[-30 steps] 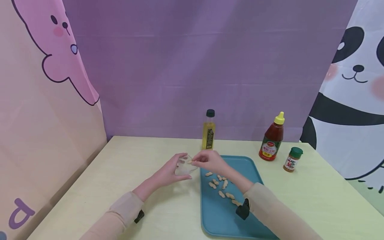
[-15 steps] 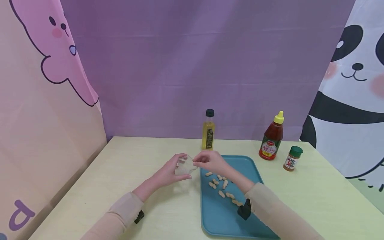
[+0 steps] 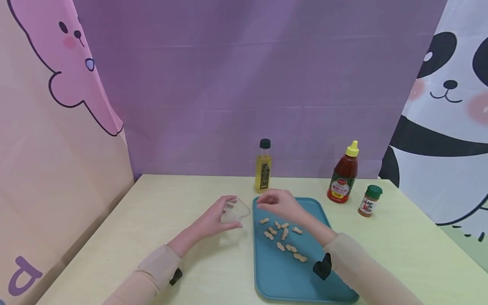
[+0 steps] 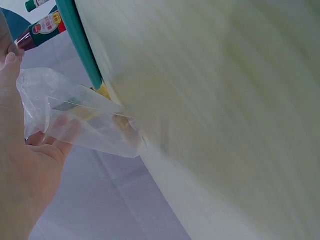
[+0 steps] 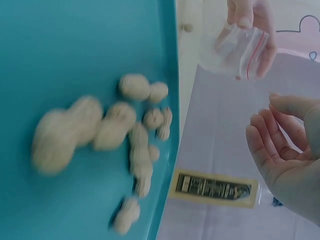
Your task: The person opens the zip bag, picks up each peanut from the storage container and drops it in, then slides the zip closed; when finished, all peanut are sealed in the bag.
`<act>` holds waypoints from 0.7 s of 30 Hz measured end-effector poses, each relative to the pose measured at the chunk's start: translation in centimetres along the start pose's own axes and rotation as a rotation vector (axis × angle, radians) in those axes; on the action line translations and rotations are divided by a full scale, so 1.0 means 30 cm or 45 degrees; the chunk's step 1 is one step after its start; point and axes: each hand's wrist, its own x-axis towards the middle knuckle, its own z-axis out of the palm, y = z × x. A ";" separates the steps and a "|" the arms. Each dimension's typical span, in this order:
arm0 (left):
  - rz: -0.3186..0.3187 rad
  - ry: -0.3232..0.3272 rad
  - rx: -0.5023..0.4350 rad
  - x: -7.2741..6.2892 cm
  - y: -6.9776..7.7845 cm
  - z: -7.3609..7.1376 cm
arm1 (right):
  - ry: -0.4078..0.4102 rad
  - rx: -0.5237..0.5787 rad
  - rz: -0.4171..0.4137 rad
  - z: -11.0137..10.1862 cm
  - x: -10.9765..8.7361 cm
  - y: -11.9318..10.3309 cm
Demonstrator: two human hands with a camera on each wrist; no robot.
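My left hand (image 3: 213, 218) grips a clear zip bag (image 4: 95, 135) between thumb and fingers, its mouth spread toward the right. A red line along the bag's opening shows in the right wrist view. Through the film near the bag's lower end, the left wrist view shows a tan peanut (image 4: 126, 127). My right hand (image 3: 280, 205) hovers over the far part of the blue tray (image 3: 289, 284), a short way from the bag. Its fingers are loosely bent, the thumb apart from them, and nothing is between them. Several unshelled peanuts (image 3: 284, 234) lie scattered on the tray.
Behind the tray stands a bottle of yellow oil (image 3: 263, 171) with a black cap. To the right are a red sauce bottle (image 3: 342, 182) with a yellow cap and a small green-lidded jar (image 3: 368, 205). A purple cloth (image 3: 228, 93) hangs behind the table.
A second ago my right hand pinched a peanut at the bag's mouth. Now its fingers hold nothing and the hand has drawn right, over the tray. The left hand keeps its place.
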 end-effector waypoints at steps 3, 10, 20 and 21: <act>-0.002 0.006 0.008 -0.002 0.000 -0.003 | 0.016 -0.013 0.039 -0.027 -0.020 0.021; -0.015 0.007 0.005 -0.001 -0.003 -0.004 | 0.039 -0.072 0.060 -0.089 -0.071 0.093; -0.015 -0.020 0.000 -0.002 0.000 0.004 | 0.045 -0.163 0.082 -0.144 -0.125 0.189; -0.017 -0.022 0.003 -0.001 0.001 0.005 | 0.045 -0.164 0.092 -0.148 -0.129 0.193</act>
